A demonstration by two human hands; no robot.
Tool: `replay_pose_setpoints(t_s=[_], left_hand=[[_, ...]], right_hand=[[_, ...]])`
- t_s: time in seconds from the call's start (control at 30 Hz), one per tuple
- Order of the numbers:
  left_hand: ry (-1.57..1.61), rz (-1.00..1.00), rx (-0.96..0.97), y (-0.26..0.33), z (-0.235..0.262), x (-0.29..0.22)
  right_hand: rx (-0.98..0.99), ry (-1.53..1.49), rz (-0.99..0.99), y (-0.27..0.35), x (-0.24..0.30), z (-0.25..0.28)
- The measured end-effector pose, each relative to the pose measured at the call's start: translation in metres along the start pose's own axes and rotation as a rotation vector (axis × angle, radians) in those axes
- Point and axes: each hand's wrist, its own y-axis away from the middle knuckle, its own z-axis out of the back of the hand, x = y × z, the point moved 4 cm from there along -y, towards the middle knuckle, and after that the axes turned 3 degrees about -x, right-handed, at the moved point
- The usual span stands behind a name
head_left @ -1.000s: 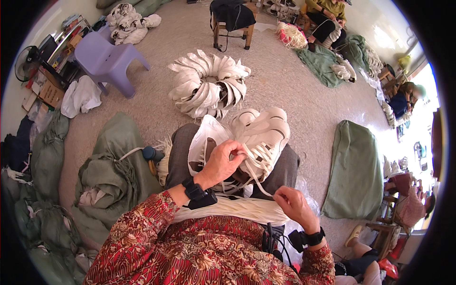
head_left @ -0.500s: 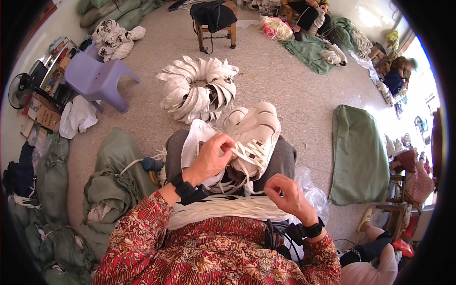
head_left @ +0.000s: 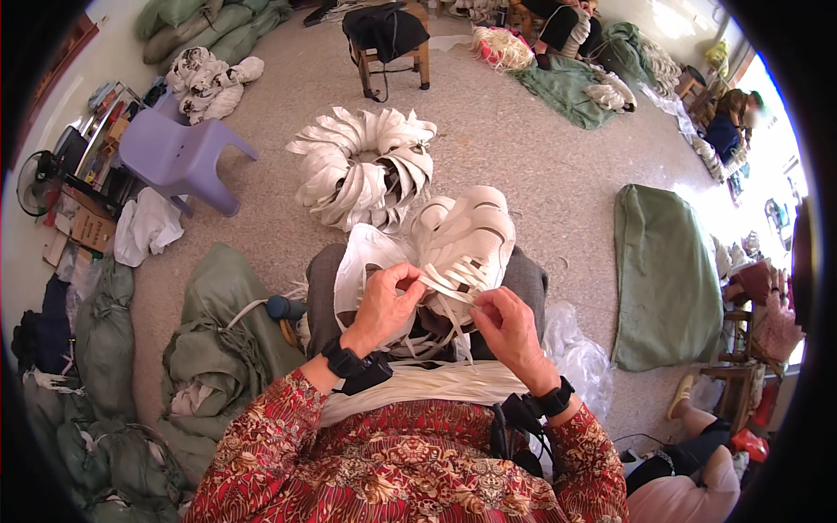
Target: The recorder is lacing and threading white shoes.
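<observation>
A white shoe upper [head_left: 475, 228] rests over my lap, its toe pointing away from me and a cream shoelace [head_left: 452, 277] crossing its eyelets. My left hand [head_left: 384, 301] pinches a stretch of that lace at the left of the opening. At the right edge of the lacing, my right hand [head_left: 513, 329] is closed, thumb and forefinger together on the lace; the fingertips partly hide it. Loose lace ends hang below the opening. Left of this upper lies another white upper [head_left: 359, 253], partly under my left hand. A bundle of cream laces [head_left: 410, 388] stretches across my lap.
On the floor ahead stands a ring of stacked uppers [head_left: 336, 144]. A purple plastic chair [head_left: 179, 148] and green sacks [head_left: 222, 296] are at left, a wooden stool [head_left: 420, 65] farther off. Green cloth [head_left: 667, 279] and clear plastic [head_left: 575, 349] lie at right. Other people sit nearby.
My right hand has moved up and left from beside the bundle to the lacing, its fingers closing there. The left hand still pinches the lace, slightly lower.
</observation>
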Motion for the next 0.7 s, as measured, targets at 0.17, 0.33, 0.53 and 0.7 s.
replay_pose_setpoints(t_s=[0.17, 0.33, 0.53, 0.7], left_hand=[[-0.054, -0.03, -0.057, 0.008, 0.003, -0.014], [-0.118, -0.136, -0.073, 0.017, 0.0, -0.022], [-0.122, -0.131, -0.078, 0.019, -0.001, -0.021], [-0.121, -0.125, -0.084, 0.017, -0.004, -0.018]], right_hand=[[-0.029, 0.05, -0.012, -0.004, 0.001, -0.002], [-0.018, 0.059, -0.032, -0.008, 0.001, -0.004], [0.019, 0.159, 0.138, -0.015, 0.018, -0.008], [0.066, 0.15, 0.159, -0.017, 0.02, -0.006]])
